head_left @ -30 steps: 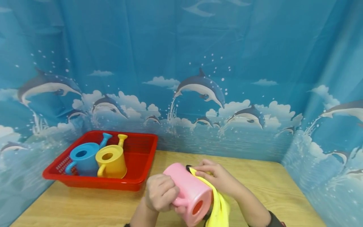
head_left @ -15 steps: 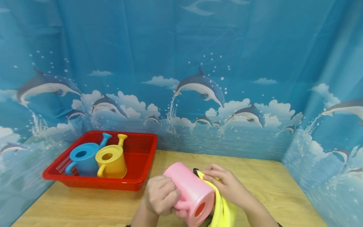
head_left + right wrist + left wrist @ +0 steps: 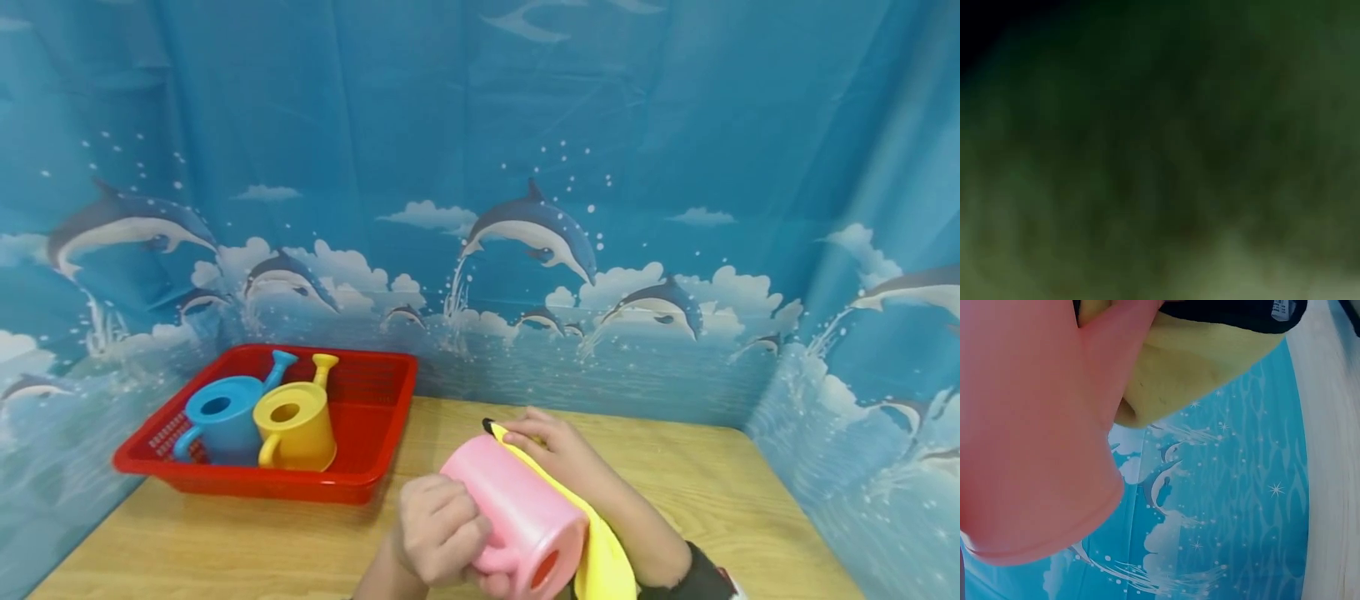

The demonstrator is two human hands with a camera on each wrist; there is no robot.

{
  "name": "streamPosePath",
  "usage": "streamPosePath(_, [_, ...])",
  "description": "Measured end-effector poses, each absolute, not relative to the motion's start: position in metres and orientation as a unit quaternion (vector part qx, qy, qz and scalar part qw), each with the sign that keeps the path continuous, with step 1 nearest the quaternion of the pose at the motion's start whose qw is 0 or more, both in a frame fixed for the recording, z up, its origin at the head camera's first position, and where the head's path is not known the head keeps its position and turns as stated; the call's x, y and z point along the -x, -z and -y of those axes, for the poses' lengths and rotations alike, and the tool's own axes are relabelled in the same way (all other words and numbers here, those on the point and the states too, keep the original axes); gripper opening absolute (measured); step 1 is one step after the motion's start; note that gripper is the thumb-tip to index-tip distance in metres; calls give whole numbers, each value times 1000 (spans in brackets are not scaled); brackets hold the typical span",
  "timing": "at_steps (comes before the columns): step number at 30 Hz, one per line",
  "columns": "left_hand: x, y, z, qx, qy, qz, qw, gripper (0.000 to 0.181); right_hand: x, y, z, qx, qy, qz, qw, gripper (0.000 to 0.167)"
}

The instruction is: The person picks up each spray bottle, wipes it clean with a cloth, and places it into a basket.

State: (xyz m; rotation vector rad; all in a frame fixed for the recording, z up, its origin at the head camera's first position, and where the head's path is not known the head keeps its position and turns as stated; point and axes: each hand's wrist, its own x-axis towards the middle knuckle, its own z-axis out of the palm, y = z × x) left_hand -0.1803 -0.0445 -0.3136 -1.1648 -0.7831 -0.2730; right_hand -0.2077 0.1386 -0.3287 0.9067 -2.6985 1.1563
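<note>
A pink watering can (image 3: 517,504) is held tilted above the table, its top opening facing down towards me. My left hand (image 3: 442,529) grips it at the handle with curled fingers. Along the can's right side lies a yellow cloth (image 3: 603,554) with a black edge, and my right hand (image 3: 551,450) holds it against the pink wall near the base. In the left wrist view the pink can (image 3: 1029,431) fills the left side, with the cloth (image 3: 1191,369) behind it. The right wrist view is dark and blurred, so nothing can be made out there.
On the table's left stands a red plastic basket (image 3: 375,442) holding a blue watering can (image 3: 228,425) and a yellow watering can (image 3: 303,433). The wooden table (image 3: 697,483) ends at a blue dolphin-print curtain (image 3: 480,167) behind and at both sides.
The right hand and cloth first shifted right, then moved back left and up along the can towards its base. The left hand and pink can have moved slightly right.
</note>
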Motion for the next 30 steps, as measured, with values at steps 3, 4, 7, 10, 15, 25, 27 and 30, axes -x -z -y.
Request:
streamPosePath(3, [185, 317, 48, 535, 141, 362, 751, 50, 212, 330, -134, -300, -371, 878, 46, 30])
streamPosePath(4, [186, 318, 50, 534, 149, 364, 748, 50, 211, 331, -133, -300, -368, 879, 51, 29])
streamPosePath(7, [189, 319, 54, 533, 177, 364, 743, 51, 207, 332, -132, -296, -360, 883, 63, 28])
streamPosePath(10, [190, 317, 56, 529, 197, 355, 745, 52, 199, 332, -135, -296, -357, 883, 75, 28])
streamPosePath(15, [189, 314, 58, 524, 215, 344, 749, 53, 183, 332, -143, -303, -369, 874, 85, 29])
streamPosePath(25, [193, 314, 58, 521, 227, 329, 754, 52, 160, 344, -160, -398, -331, 812, 271, 20])
streamPosePath(27, [192, 314, 56, 517, 228, 328, 757, 51, 159, 342, -160, -397, -323, 813, 279, 21])
streamPosePath(30, [190, 313, 54, 510, 225, 330, 762, 50, 162, 337, -158, -377, -324, 832, 245, 20])
